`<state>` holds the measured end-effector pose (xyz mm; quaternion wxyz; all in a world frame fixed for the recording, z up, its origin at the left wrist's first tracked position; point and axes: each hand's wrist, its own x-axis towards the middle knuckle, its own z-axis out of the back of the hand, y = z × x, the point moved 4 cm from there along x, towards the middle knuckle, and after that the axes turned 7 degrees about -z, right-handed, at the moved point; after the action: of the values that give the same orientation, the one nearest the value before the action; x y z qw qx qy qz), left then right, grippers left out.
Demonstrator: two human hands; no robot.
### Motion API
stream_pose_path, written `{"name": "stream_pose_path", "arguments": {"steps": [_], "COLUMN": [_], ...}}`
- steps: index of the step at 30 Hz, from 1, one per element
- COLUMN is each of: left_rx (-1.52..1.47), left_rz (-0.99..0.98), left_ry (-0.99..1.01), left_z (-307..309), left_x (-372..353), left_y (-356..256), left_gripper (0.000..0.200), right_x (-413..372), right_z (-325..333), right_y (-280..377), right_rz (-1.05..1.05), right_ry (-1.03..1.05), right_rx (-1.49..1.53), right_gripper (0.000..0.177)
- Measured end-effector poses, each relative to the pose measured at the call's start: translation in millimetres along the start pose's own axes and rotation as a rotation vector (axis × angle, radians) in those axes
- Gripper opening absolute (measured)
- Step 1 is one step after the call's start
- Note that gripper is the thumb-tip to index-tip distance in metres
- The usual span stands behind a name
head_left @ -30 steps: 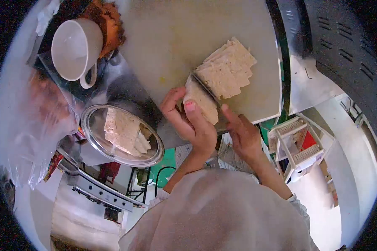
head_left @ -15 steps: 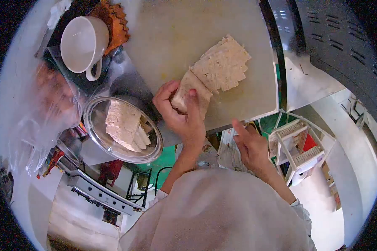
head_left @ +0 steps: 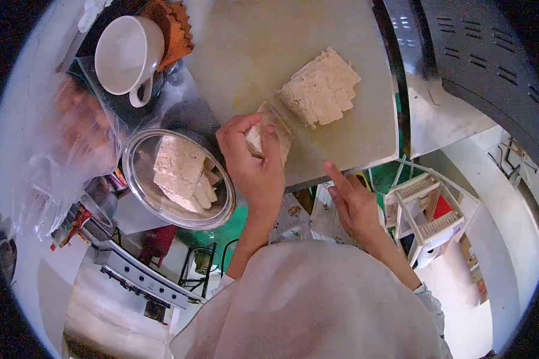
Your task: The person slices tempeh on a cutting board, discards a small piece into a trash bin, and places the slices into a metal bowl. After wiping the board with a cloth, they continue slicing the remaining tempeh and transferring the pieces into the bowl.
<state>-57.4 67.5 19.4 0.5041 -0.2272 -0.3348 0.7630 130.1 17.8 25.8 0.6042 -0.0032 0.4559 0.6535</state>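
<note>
My left hand grips a cut piece of a pale, rough-textured block, thumb on one side and fingers around the other. Farther up the cutting board lies the rest of the pale block, its edge notched and a gap between it and the held piece. Near the board's front edge, my right hand is closed with its index finger stretched forward. It seems to hold a knife, whose thin blade is faint and seen almost edge-on, pointing into the gap. More pale pieces lie in a glass bowl left of my left hand.
A white cup stands at the upper left beside a brown scalloped object. Below the cup is a clear plastic bag. A grey vented appliance borders the board's right side. A white rack stands at lower right.
The held piece has come apart from the larger block. My left hand has moved slightly left with it, and my right hand has shifted a little up and left.
</note>
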Motion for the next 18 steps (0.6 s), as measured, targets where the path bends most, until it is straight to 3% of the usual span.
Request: {"name": "stream_pose_path", "arguments": {"steps": [3, 5, 7, 9, 11, 13, 18], "left_rx": [-0.070, -0.350, -0.348, -0.350, -0.499, -0.498, -0.471], "left_rz": [0.035, 0.060, 0.046, 0.032, 0.167, 0.154, 0.160], "left_ry": [-0.021, -0.086, -0.063, -0.041, -0.090, -0.118, -0.168], "left_z": [-1, -2, -4, -7, -11, -14, -21], "left_x": [-1, -5, -8, -9, -12, -14, -22], "left_y": [0, 6, 7, 3, 0, 0, 8], "left_gripper": [0.018, 0.022, 0.025, 0.028, 0.032, 0.034, 0.035], "right_x": [1, 2, 3, 4, 3, -2, -24], "right_z": [-4, -3, -2, -2, -2, 0, 11], "right_y": [-1, 2, 4, 5, 5, 8, 19], "right_rz": [0.031, 0.048, -0.099, -0.064, -0.027, 0.068, 0.033], "right_ry": [-0.029, -0.047, 0.054, 0.023, -0.007, -0.090, 0.021], "right_rx": [0.050, 0.068, 0.101, 0.123, 0.146, 0.098, 0.056], "right_gripper": [0.055, 0.055, 0.048, 0.048, 0.048, 0.058, 0.059]}}
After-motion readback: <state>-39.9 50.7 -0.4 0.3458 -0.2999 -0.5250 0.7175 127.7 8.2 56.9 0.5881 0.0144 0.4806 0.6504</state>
